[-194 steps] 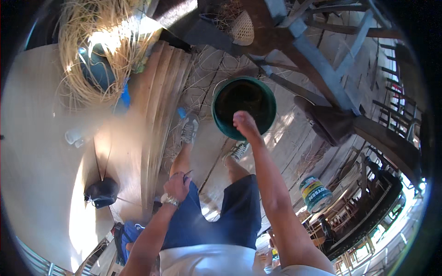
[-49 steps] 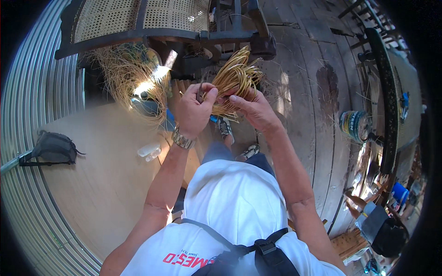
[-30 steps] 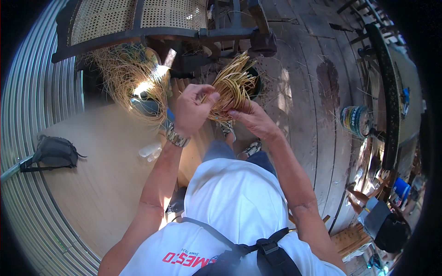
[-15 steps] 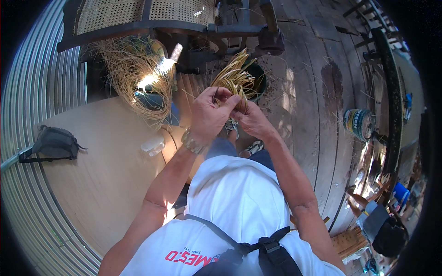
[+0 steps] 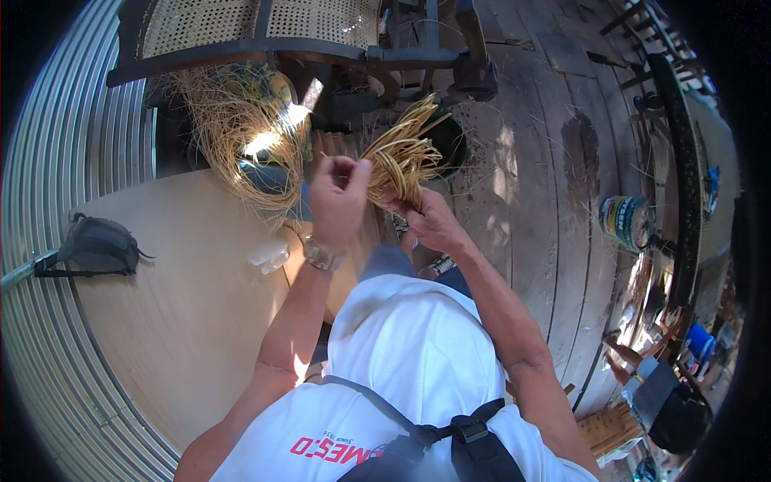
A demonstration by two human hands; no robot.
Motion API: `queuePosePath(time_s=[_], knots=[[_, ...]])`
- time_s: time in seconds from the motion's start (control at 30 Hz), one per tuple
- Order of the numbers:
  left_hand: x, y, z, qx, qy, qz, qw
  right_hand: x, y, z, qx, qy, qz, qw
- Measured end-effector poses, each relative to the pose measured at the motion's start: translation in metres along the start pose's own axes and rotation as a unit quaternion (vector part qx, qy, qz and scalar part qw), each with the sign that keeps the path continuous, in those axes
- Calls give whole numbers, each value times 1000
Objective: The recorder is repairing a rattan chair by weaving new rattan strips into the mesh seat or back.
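Observation:
A looped bundle of yellow-brown rattan strands (image 5: 404,161) is gripped at its lower end by my right hand (image 5: 434,218), whose fingers wrap round it. The loose ends of the bundle fan out up and to the right. Just left of it is my left hand (image 5: 337,201), raised, with thumb and fingers curled together and apart from the bundle. Anything pinched in those fingers is too small to make out. Behind the bundle stands a dark green bucket (image 5: 458,149), partly hidden by the strands.
A dark wooden seat frame with woven cane panels (image 5: 317,18) spans the top. Below it lies a tangled heap of thin strands (image 5: 217,128). A pale board (image 5: 177,241) on the left carries a grey bag (image 5: 100,245). A paint can (image 5: 626,222) stands at right; a person's legs (image 5: 625,353) show lower right.
My left hand has drawn away from the bundle to the left, opening a gap between the hands. My right hand keeps its hold, and the bundle now shows more fully.

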State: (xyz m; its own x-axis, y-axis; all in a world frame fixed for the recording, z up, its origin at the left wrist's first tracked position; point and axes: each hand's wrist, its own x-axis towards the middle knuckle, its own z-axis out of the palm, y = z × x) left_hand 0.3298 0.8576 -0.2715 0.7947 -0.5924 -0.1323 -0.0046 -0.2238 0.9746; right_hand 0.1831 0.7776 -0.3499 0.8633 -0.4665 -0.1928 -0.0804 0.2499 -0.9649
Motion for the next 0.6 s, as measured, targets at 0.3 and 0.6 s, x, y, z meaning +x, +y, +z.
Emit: queuePosePath(time_s=[0.3,0.6], knots=[[76,-35,-57,47,-356,-64,931,-10,-31,3,-39,-29,9,999],[78,-104,-17,-137,-456,-193,858,-34,-26,-23,172,8,121,978]])
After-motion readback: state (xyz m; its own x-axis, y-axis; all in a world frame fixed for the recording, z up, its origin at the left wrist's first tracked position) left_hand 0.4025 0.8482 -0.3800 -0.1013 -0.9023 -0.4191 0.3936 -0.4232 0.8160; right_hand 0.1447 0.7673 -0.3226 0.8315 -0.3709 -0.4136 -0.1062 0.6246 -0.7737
